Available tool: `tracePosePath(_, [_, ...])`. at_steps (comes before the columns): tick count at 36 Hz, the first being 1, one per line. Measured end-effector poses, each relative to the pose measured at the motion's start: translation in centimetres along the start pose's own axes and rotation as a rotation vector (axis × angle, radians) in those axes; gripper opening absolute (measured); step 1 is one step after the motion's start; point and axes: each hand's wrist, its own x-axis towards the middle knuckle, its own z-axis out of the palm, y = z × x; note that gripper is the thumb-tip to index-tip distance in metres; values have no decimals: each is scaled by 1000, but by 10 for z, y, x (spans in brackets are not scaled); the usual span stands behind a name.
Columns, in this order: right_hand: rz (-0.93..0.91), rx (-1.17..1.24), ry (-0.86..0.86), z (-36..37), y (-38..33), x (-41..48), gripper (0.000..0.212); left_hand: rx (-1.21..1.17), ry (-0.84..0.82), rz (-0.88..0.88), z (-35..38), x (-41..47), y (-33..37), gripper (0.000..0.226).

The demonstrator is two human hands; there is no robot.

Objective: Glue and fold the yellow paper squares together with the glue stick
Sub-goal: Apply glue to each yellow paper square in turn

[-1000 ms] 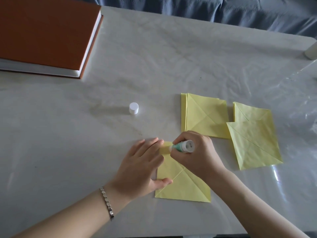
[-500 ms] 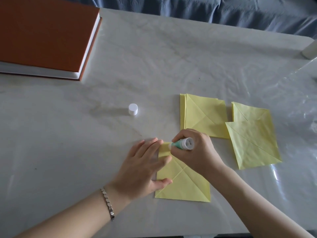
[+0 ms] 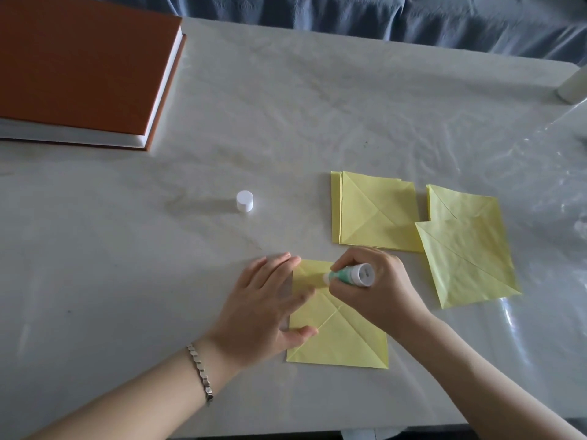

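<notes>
A creased yellow paper square (image 3: 346, 338) lies near the table's front edge. My left hand (image 3: 266, 306) presses flat on its left side, fingers spread over the upper left corner. My right hand (image 3: 378, 290) grips a green and white glue stick (image 3: 349, 275), whose tip touches the paper near that corner. A stack of folded yellow squares (image 3: 371, 211) lies behind my right hand. To its right sit two more overlapping yellow squares (image 3: 467, 255). The glue stick's white cap (image 3: 245, 201) stands alone to the left.
A thick orange-covered book (image 3: 79, 68) lies at the back left. A white object (image 3: 573, 85) sits at the far right edge. The table has a wrinkled white cover (image 3: 301, 106) and shiny plastic film (image 3: 546, 185) on the right. Blue fabric (image 3: 349, 14) runs behind.
The glue stick's tip has shifted slightly right along the paper's top corner. My left hand stays pressed on the square.
</notes>
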Motion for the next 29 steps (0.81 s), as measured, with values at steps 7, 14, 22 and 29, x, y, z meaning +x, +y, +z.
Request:
tracePosePath(7, [34, 26, 82, -3, 7, 0, 16, 6, 18, 8, 2, 0, -1, 45])
tracePosePath(14, [47, 25, 79, -5, 5, 4, 15, 4, 18, 1, 3, 0, -1, 44])
tracePosePath(22, [-3, -14, 7, -7, 5, -9, 19, -11, -6, -23, 2, -1, 1, 42])
tracePosePath(29, [-55, -2, 5, 9, -7, 11, 12, 6, 28, -16, 3, 0, 1, 46])
